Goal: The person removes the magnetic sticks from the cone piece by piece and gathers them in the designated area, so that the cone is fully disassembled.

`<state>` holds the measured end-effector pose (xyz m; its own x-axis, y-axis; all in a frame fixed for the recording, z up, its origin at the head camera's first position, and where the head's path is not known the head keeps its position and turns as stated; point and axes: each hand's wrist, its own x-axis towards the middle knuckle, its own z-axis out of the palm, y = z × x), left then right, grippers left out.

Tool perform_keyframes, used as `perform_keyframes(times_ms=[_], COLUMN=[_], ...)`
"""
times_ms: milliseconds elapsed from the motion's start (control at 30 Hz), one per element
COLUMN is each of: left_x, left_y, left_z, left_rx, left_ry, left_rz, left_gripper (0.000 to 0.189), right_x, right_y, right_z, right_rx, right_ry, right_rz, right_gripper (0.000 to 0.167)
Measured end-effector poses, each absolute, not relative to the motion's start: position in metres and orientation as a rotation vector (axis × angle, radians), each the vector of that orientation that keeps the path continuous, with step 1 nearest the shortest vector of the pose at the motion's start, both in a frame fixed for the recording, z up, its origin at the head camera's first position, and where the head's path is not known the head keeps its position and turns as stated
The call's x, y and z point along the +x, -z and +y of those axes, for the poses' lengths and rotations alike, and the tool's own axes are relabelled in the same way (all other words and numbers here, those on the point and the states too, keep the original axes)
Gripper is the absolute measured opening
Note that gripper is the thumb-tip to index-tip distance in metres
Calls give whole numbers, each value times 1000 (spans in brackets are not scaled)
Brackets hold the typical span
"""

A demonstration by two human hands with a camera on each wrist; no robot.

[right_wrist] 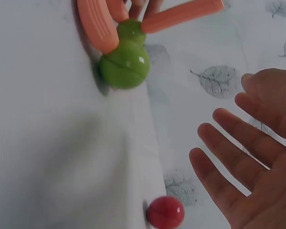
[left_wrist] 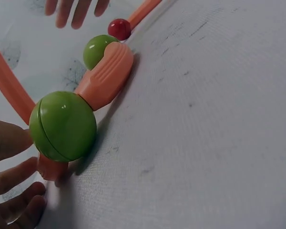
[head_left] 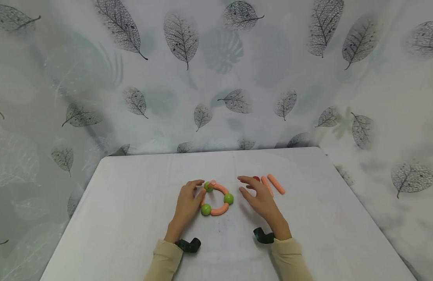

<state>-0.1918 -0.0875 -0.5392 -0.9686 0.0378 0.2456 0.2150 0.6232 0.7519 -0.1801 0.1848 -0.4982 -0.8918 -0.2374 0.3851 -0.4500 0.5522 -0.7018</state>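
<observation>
A toy ring of green balls and curved orange rods [head_left: 220, 211] lies on the white table, with a straight orange rod [right_wrist: 183, 15] rising from its far-left ball. My left hand [head_left: 189, 203] is at the ring's left side, thumb and fingers bent around that side and partly hidden by a green ball [left_wrist: 63, 126] in the left wrist view. To the right of the ring, my right hand [head_left: 260, 199] hovers with its fingers spread and holds nothing. A red ball [right_wrist: 165, 212] sits just beyond it, partly covered in the head view.
Two straight orange rods [head_left: 276, 184] lie to the right of the red ball, one partly behind my right hand. The white table [head_left: 132, 203] meets a leaf-patterned cloth [head_left: 216, 78] at its back and sides. Dark wrist cameras [head_left: 189, 245] stick out inward from both wrists.
</observation>
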Motion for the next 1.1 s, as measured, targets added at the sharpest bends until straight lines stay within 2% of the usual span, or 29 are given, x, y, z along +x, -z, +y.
perform_keyframes(times_ms=[400,633,1100], left_x=[-204,-205,-203], left_y=[542,545,548], left_z=[-85,-83,-81], left_rx=[-351,-316,-341], left_ry=[1275,1211,1021], left_rz=[-2595,-2639,-2584], left_gripper=[39,38,30], right_x=[-184,-185,-183], right_y=[496,495,500], right_z=[144,128,112], right_rx=[698,787,751], right_ry=[-1403,-1478,-1408], right_rz=[-2559,-2542,-2542], right_gripper=[41,42,43])
